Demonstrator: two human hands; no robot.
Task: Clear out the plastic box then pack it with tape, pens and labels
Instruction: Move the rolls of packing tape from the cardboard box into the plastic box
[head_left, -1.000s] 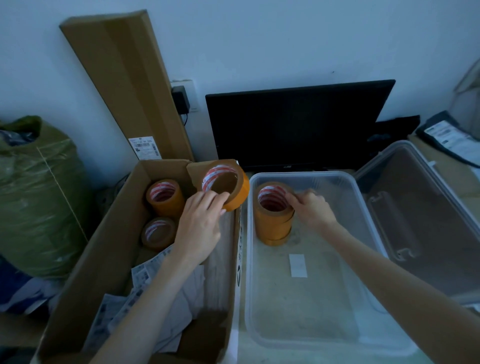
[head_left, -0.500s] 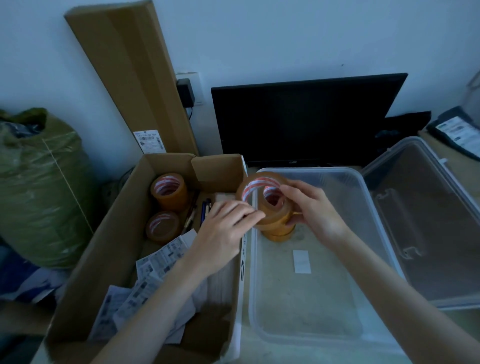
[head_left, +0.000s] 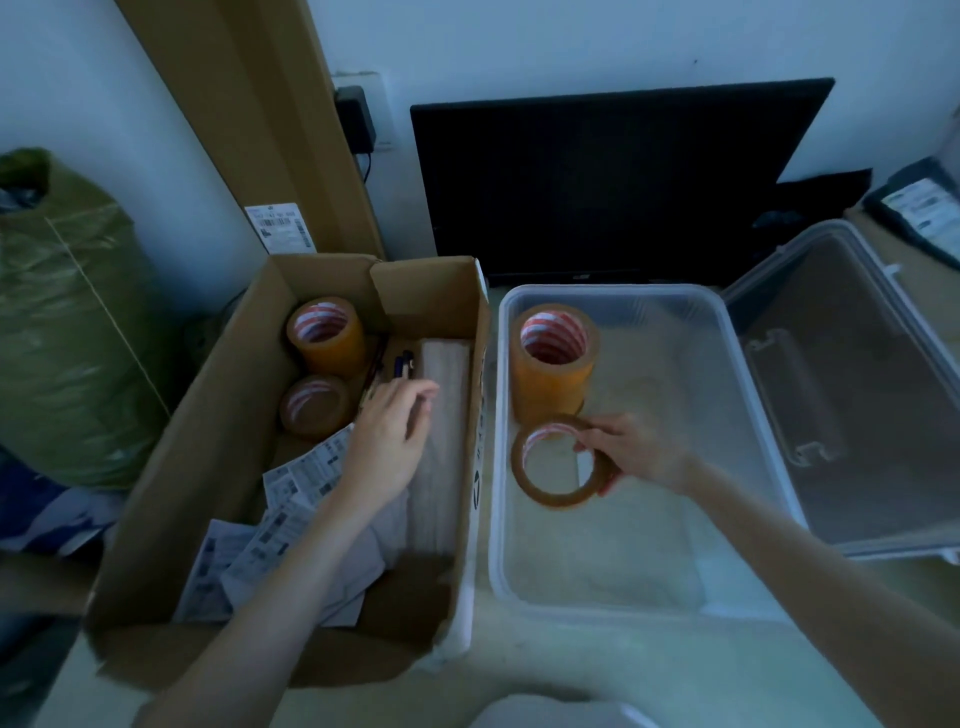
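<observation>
Dim counter (head_left: 519, 670) under my plastic box (head_left: 748, 395). My right hand (head_left: 636, 457) pinches a light, stiff tape roll (head_left: 558, 462) by its rim; my left hand (head_left: 387, 447) hangs slack and empty.

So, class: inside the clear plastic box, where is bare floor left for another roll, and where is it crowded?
Bare floor lies along the plastic box's right wall and near end. The far-left corner is crowded: stacked tape rolls, with the right hand holding a thin roll just before them.

Tape roll (head_left: 560, 461) now low inside box (head_left: 748, 426).
</observation>
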